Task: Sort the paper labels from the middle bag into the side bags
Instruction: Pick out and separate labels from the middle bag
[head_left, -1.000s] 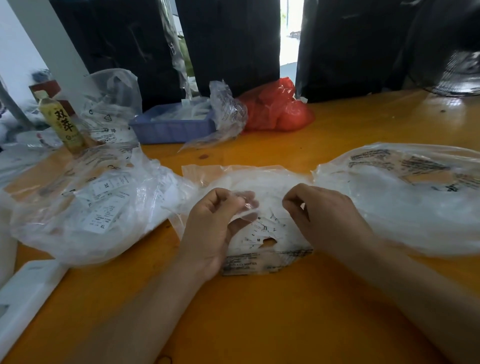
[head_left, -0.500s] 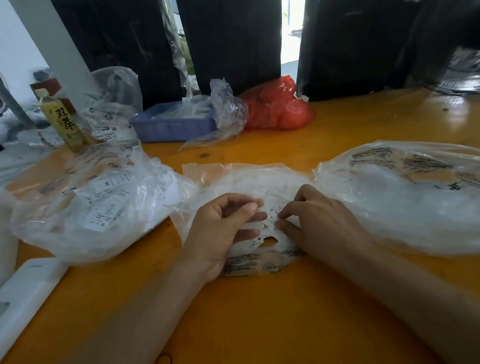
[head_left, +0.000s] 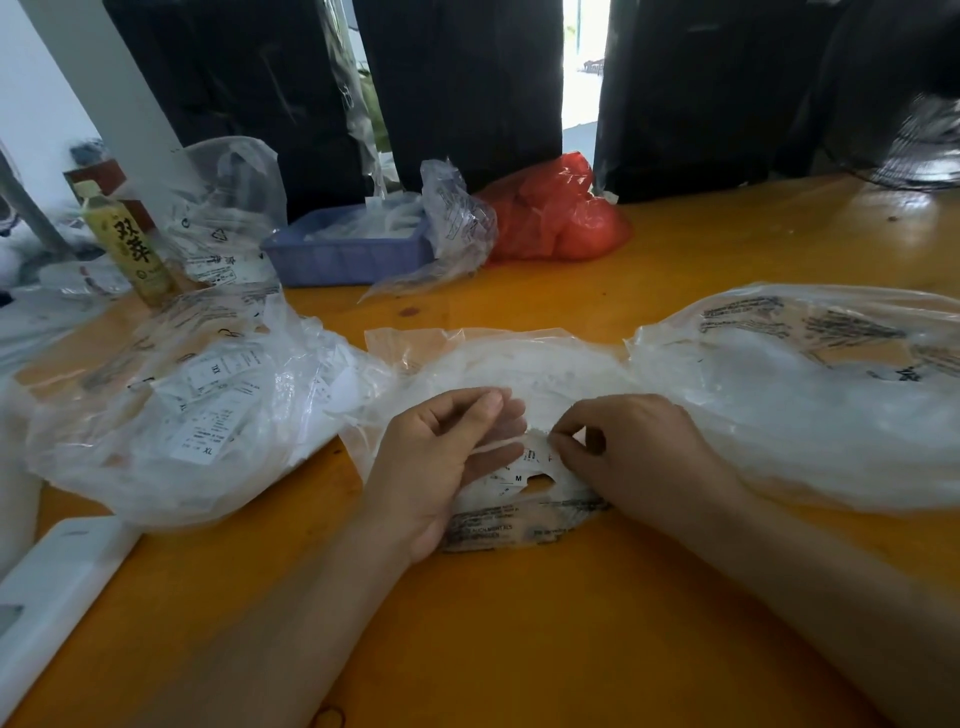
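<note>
The clear middle bag (head_left: 524, 364) lies flat on the orange table (head_left: 519, 649), with white paper labels (head_left: 519, 478) showing through a hole near its front edge. My left hand (head_left: 441, 462) holds the bag's film, its fingers lying under the plastic and its thumb on top. My right hand (head_left: 639, 457) is curled, thumb and forefinger pinching a paper label (head_left: 540, 453) at the hole. The left side bag (head_left: 182, 415) bulges with printed labels marked XL. The right side bag (head_left: 805, 410) holds a pale heap whose print I cannot read.
At the back stand a blue tray (head_left: 343, 254) with a crumpled clear bag (head_left: 452, 223), a red bag (head_left: 556, 213) and a yellow drink bottle (head_left: 130, 239). A white flat box (head_left: 47, 587) lies at the front left. A fan (head_left: 914, 140) is at the far right.
My right hand came down from the bag's top to the labels at the hole and pinched one. My left hand's fingers uncurled and slid under the film.
</note>
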